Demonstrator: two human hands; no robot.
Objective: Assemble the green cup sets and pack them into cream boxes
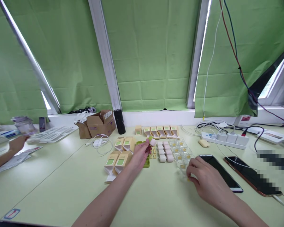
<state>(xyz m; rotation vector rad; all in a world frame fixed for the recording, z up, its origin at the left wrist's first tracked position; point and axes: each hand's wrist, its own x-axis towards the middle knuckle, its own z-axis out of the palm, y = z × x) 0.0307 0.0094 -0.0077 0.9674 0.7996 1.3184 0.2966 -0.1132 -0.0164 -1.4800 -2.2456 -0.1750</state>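
Left hand (141, 155): pinches one small pale case (152, 142). Right hand (206, 177): curled at clear cups (179, 157), contents undeterminable. Apparent step: gathering parts; next move probably calls for a steady grip.

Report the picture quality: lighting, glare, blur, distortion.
Head view: white daylight glares past edges of the green fabric blinds; head view: grey metal window posts splay outward at the top, probably wide-lens distortion; head view: the bare right hand looks slightly soft, blocky pixels hide part of the black, orange-edged phone, and the small pale block in the left hand shows little detail.
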